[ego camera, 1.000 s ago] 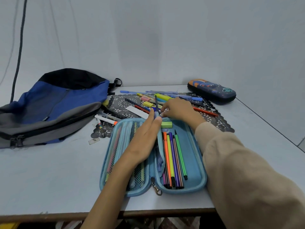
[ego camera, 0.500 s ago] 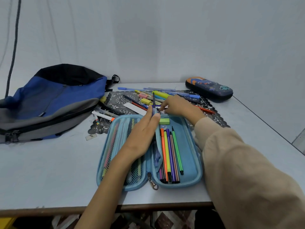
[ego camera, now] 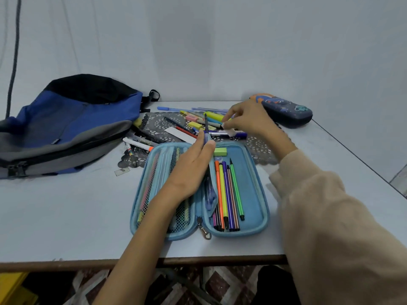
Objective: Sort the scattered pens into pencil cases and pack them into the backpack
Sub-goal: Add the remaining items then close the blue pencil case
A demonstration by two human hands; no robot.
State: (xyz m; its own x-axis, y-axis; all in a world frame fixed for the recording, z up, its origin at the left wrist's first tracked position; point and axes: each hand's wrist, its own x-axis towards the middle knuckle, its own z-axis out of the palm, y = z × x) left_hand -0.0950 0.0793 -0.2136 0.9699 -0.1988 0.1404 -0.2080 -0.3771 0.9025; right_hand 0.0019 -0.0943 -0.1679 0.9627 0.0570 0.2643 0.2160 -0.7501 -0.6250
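Plastic, light and stiff, a slim dark-blue pen (ego camera: 206, 126) is pinched upright by the left hand (ego camera: 191, 168) over the open light-blue pencil case (ego camera: 255, 188); scattered pens (ego camera: 214, 116) are pinched by the right hand (ego camera: 251, 122), mid-barrel judged best.

Open blue pencil case (ego camera: 253, 226) holds colored pens (ego camera: 229, 190).

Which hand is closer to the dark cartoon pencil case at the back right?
Right. The right hand is over the scattered pens just beside the dark pencil case; the left hand lies over the open blue case, farther off.
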